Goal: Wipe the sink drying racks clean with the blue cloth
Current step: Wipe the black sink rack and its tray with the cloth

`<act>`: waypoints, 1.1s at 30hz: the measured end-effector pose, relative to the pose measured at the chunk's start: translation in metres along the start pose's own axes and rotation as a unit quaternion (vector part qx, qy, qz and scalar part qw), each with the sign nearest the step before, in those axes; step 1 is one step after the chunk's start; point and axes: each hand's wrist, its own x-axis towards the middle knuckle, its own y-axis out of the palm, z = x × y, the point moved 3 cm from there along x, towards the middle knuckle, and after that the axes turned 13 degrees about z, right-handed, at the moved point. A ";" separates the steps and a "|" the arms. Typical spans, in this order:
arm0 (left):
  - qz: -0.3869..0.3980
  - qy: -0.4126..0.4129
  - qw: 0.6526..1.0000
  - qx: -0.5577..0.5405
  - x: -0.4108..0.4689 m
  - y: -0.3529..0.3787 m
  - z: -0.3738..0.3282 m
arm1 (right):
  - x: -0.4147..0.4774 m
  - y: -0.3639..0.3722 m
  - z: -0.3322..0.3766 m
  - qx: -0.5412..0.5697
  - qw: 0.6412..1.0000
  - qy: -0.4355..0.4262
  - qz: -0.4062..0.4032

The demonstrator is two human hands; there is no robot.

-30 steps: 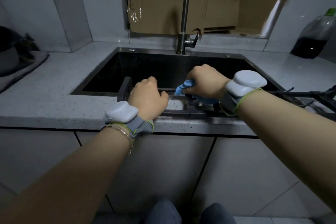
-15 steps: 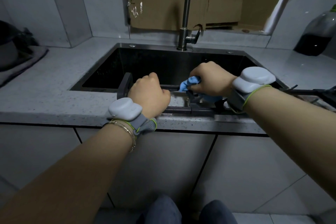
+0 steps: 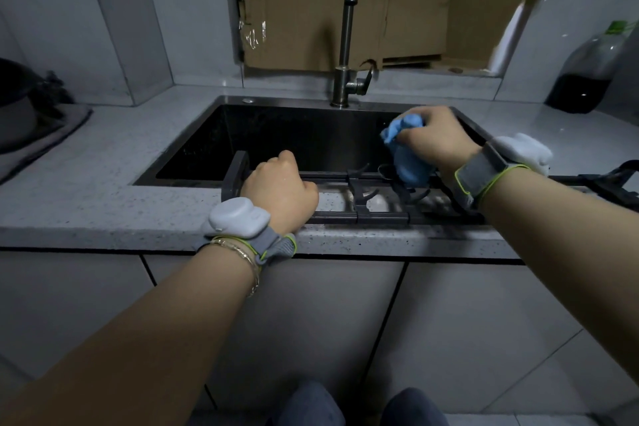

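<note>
One blue cloth (image 3: 407, 149) bunched in right hand (image 3: 434, 140) above rack (image 3: 377, 204)

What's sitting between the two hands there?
In the head view, part of the dark drying rack, bars and curved prongs, lies between the left hand and the right hand gripping the blue cloth.

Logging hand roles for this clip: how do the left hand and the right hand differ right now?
The left hand grips the left end of the dark drying rack; the right hand holds the bunched blue cloth. The left hand sits near the counter's front edge; the right hand is farther back, over the sink. Both are curled around something.
</note>
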 end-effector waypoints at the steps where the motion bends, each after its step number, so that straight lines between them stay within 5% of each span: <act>1: -0.002 0.000 1.000 0.002 0.000 0.000 0.000 | 0.000 0.007 0.002 -0.053 0.995 0.015 0.081; 3: -0.006 0.002 1.000 0.001 0.001 0.000 0.000 | 0.001 0.026 0.002 -0.214 0.955 0.051 0.201; 7: -0.004 0.002 1.000 0.002 0.002 0.002 0.000 | 0.013 0.051 0.005 -0.393 0.897 0.032 0.201; 19: -0.010 -0.020 0.999 0.023 0.000 0.002 0.000 | 0.016 0.046 -0.002 -0.441 0.862 0.091 0.234; 22: -0.007 -0.015 1.000 0.022 -0.001 0.001 -0.001 | 0.016 0.042 -0.003 -0.347 0.911 0.076 0.208; 24: -0.003 -0.013 1.000 0.023 -0.001 0.002 -0.003 | 0.009 0.030 0.002 -0.160 0.971 0.060 0.166; 26: -0.003 -0.014 1.000 0.022 -0.001 0.002 -0.003 | 0.005 0.023 0.010 -0.034 0.988 0.030 0.145; 33: -0.002 -0.016 1.000 0.018 -0.002 0.001 -0.002 | 0.010 0.051 0.031 -0.329 0.925 -0.048 0.185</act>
